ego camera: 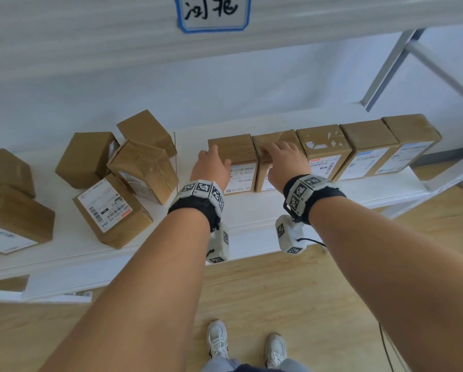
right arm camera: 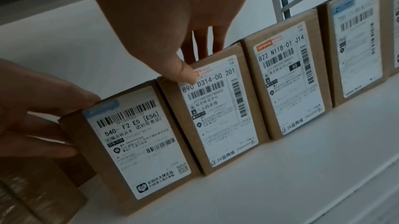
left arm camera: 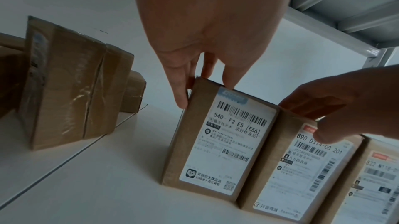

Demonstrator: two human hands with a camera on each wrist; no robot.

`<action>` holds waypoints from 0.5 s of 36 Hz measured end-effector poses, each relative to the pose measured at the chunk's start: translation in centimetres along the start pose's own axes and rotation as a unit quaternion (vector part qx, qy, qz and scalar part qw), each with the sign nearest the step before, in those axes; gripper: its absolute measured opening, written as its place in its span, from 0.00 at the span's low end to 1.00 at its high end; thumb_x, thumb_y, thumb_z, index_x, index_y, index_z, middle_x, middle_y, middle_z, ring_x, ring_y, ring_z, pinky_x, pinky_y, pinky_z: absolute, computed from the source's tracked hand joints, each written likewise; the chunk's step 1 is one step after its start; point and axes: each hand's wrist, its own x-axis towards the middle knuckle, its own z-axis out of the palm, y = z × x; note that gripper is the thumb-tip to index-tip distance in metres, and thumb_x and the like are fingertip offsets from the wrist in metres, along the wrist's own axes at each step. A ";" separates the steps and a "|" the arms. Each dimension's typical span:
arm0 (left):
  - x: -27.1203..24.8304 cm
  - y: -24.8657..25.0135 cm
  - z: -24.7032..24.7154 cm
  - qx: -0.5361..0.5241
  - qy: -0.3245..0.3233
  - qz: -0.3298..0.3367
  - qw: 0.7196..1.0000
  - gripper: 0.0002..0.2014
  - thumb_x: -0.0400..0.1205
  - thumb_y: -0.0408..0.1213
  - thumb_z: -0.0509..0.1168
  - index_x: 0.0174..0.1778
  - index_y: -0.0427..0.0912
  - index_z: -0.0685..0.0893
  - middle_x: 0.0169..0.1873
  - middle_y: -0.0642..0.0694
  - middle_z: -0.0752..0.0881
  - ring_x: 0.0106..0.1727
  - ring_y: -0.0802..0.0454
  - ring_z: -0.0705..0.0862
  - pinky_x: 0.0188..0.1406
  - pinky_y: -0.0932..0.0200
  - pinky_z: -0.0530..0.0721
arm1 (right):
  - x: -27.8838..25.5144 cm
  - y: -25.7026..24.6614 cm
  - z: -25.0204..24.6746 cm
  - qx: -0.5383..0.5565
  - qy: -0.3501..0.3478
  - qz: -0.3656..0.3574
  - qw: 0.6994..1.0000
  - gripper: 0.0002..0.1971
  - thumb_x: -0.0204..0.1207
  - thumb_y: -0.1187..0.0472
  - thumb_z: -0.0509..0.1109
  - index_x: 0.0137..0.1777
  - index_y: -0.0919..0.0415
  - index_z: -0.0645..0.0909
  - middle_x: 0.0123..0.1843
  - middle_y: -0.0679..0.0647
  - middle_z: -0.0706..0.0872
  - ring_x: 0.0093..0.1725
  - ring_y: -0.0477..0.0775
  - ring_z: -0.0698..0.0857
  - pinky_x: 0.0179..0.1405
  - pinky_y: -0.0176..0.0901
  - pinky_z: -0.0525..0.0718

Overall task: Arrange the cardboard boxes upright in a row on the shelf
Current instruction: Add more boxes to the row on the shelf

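Five brown cardboard boxes stand upright in a row on the white shelf (ego camera: 251, 210), labels facing me. My left hand (ego camera: 211, 162) holds the top left corner of the leftmost box (ego camera: 241, 175), labelled 540 (left arm camera: 215, 142) (right arm camera: 134, 142), thumb at its top front edge and fingers down its left side. My right hand (ego camera: 284, 159) pinches the top of the second box (ego camera: 278, 138), labelled 890 (right arm camera: 215, 116) (left arm camera: 291, 168); the thumb (right arm camera: 185, 72) presses the label and the fingers reach behind the top. The two boxes touch.
Three more upright boxes (ego camera: 324, 146) (ego camera: 369, 140) (ego camera: 410, 130) continue the row rightward. Several loose boxes lie tumbled on the shelf's left half (ego camera: 144, 167) (ego camera: 112, 208) (ego camera: 10, 210). An upper shelf board (ego camera: 90, 36) hangs overhead. A metal brace (ego camera: 412, 57) stands at the right.
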 end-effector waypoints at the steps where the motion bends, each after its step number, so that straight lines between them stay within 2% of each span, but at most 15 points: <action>1: 0.0 0.0 0.0 0.006 0.000 0.003 1.000 0.26 0.87 0.46 0.56 0.80 0.41 0.62 0.72 0.37 0.71 0.67 0.38 0.80 0.58 0.50 0.78 | 0.0 0.0 0.1 -0.001 0.001 0.000 1.000 0.33 0.70 0.72 0.63 0.76 0.50 0.69 0.70 0.51 0.77 0.73 0.57 0.70 0.75 0.52 0.69; 8: -0.6 -0.2 -0.3 0.039 -0.011 0.000 0.999 0.27 0.88 0.47 0.55 0.82 0.42 0.59 0.73 0.36 0.70 0.66 0.38 0.80 0.58 0.49 0.79 | 0.0 -0.5 -0.5 -0.003 -0.022 0.008 1.000 0.29 0.73 0.70 0.62 0.75 0.55 0.70 0.72 0.55 0.75 0.75 0.59 0.68 0.75 0.54 0.69; 14: -2.7 -1.8 -1.5 0.069 0.016 0.012 0.997 0.21 0.87 0.39 0.54 0.75 0.38 0.69 0.70 0.36 0.74 0.66 0.38 0.79 0.61 0.49 0.77 | 0.0 -2.4 -1.6 0.005 -0.035 0.023 0.999 0.26 0.74 0.70 0.62 0.74 0.60 0.70 0.74 0.60 0.70 0.73 0.61 0.69 0.71 0.54 0.74; 18: -3.5 -4.9 -3.6 0.121 0.075 0.007 0.990 0.19 0.85 0.34 0.54 0.73 0.43 0.74 0.68 0.41 0.79 0.68 0.41 0.78 0.63 0.45 0.78 | -0.3 -4.8 -2.0 0.031 -0.027 0.002 0.999 0.28 0.72 0.73 0.60 0.74 0.61 0.69 0.73 0.60 0.69 0.70 0.61 0.71 0.67 0.52 0.76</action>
